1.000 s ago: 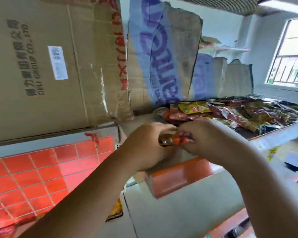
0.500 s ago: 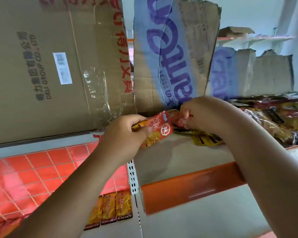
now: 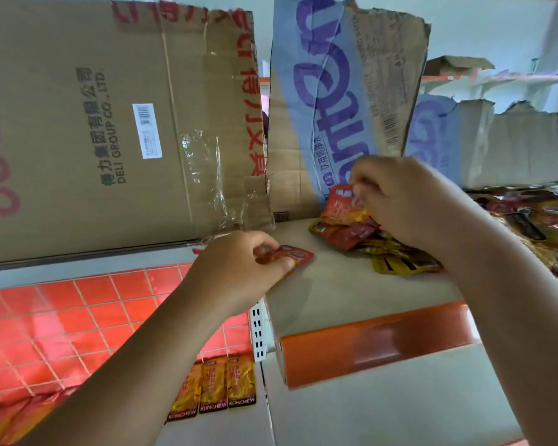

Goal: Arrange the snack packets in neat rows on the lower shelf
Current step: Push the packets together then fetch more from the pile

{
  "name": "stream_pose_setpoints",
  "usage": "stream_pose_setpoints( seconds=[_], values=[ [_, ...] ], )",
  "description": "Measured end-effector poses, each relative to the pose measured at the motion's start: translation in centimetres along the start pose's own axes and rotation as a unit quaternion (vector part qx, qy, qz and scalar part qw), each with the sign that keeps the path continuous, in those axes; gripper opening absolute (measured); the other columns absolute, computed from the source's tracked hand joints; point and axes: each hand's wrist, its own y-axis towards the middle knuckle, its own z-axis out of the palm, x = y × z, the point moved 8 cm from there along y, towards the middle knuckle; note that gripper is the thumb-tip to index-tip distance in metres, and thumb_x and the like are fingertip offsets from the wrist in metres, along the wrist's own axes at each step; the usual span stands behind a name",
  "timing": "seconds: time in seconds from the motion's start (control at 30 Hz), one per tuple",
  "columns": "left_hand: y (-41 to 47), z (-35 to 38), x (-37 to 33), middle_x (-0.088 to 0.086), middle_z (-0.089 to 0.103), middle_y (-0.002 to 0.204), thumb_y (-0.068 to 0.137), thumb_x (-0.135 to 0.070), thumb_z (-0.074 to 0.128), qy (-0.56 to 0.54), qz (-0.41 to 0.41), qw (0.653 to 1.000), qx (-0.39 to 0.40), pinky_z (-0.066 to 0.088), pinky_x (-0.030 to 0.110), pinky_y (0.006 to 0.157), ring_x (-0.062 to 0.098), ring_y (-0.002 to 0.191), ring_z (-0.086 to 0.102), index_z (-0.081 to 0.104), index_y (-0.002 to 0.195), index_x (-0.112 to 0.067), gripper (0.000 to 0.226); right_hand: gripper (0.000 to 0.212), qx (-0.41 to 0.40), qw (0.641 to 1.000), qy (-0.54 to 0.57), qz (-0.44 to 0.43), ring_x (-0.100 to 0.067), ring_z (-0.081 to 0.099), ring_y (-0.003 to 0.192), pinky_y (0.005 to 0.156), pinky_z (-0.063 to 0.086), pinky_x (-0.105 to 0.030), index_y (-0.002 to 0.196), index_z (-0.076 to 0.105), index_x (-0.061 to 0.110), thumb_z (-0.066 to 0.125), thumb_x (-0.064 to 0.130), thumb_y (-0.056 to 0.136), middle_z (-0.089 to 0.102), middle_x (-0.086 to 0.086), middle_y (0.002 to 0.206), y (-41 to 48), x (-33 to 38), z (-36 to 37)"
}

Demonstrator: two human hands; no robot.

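Head view, taking the orange shelf edge (image 3: 376, 344) as the mark. Above its left end, the left hand (image 3: 239, 268) pinches a red snack packet (image 3: 290, 256) between thumb and fingers; the packet lies flat on the beige shelf board (image 3: 335, 284), sticking out right of the fingertips, its long axis running left to right. Farther back, above the edge's middle, the right hand (image 3: 400, 201) is closed on the top of an orange-red packet (image 3: 340, 204), which stands nearly upright below the fingers atop the packet heap (image 3: 384, 249). Below the edge's left end, three yellow packets (image 3: 213, 389) lie side by side, long axes upright, on the lower shelf (image 3: 368, 413).
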Motion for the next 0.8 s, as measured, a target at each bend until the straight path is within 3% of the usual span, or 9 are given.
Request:
stream_pose_setpoints(
  seconds=[0.1,0.2,0.3,0.37,0.47,0.57,0.67,0.8],
  values=[
    [-0.2,0.3,-0.2,-0.018,0.067,0.107,0.078,-0.057,0.079,0.016,-0.003,0.999,0.033,0.05,0.027,0.082,0.004,0.103,0.062,0.07,0.111,-0.039,0.039,0.01,-0.059,0.99,0.124,0.021,-0.019,0.059,0.078,0.063,0.043,-0.03,0.092,0.058,0.023,0.053,0.022,0.1,0.063,0.003,0.086,1.1,-0.6,-1.2],
    [-0.4,0.2,-0.3,-0.018,0.067,0.107,0.078,-0.052,0.08,0.021,-0.01,0.999,0.04,0.048,0.024,0.079,0.003,0.102,0.062,0.069,0.111,-0.04,0.037,0.014,0.026,0.986,0.148,0.068,-0.022,0.064,0.081,0.068,0.05,-0.033,0.087,0.063,0.025,0.056,0.02,0.098,0.067,-0.002,0.087,2.3,-1.5,1.6],
    [-0.8,0.1,-0.6,-0.019,0.066,0.106,0.079,-0.051,0.078,0.022,-0.008,0.999,0.037,0.046,0.023,0.067,0.001,0.092,0.062,0.066,0.109,-0.043,0.034,0.012,0.182,0.979,-0.041,0.08,-0.022,0.061,0.087,0.073,0.046,-0.031,0.091,0.062,0.023,0.053,0.024,0.1,0.067,-0.003,0.098,1.5,-2.1,5.8],
    [-1.1,0.0,-0.6,-0.019,0.066,0.105,0.08,-0.049,0.077,0.026,-0.006,0.999,0.03,0.048,0.022,0.067,0.0,0.089,0.063,0.066,0.109,-0.044,0.032,0.017,0.192,0.969,-0.136,0.075,-0.021,0.053,0.089,0.075,0.04,-0.031,0.095,0.055,0.022,0.056,0.039,0.099,0.062,-0.001,0.103,0.3,-1.5,6.2],
    [-1.5,-0.3,-0.4,-0.019,0.065,0.1,0.08,-0.045,0.077,0.02,0.0,1.0,0.011,0.049,0.022,0.066,0.001,0.085,0.064,0.066,0.106,-0.043,0.029,0.046,0.211,0.961,-0.159,0.084,-0.02,0.05,0.092,0.08,0.044,-0.033,0.1,0.054,0.023,0.055,0.067,0.089,0.06,-0.001,0.106,-1.5,0.3,6.2],
    [-1.9,-0.5,0.0,-0.022,0.065,0.093,0.078,-0.044,0.078,0.003,0.013,1.0,-0.003,0.049,0.022,0.062,-0.002,0.08,0.063,0.068,0.104,-0.04,0.028,0.071,0.27,0.943,-0.175,0.086,-0.025,0.057,0.105,0.092,0.049,-0.037,0.124,0.06,0.025,0.057,0.08,0.078,0.063,-0.003,0.122,-2.8,1.7,7.3],
    [-2.5,-1.0,0.8,-0.023,0.069,0.094,0.077,-0.046,0.079,-0.033,0.03,0.999,-0.022,0.042,0.019,0.06,-0.007,0.079,0.063,0.069,0.104,-0.04,0.029,0.059,0.286,0.94,-0.17,0.08,-0.024,0.055,0.101,0.083,0.045,-0.033,0.127,0.057,0.023,0.063,0.064,0.084,0.061,-0.002,0.121,-3.3,3.2,7.2],
    [-4.0,-2.1,1.9,-0.027,0.068,0.091,0.08,-0.037,0.081,-0.086,0.07,0.992,-0.055,0.039,0.005,0.062,-0.01,0.082,0.062,0.07,0.105,-0.041,0.027,0.032,0.265,0.945,-0.175,0.081,-0.016,0.05,0.079,0.063,0.037,-0.028,0.096,0.053,0.023,0.067,0.049,0.082,0.052,0.006,0.086,-3.1,4.7,7.2]
  ],
)
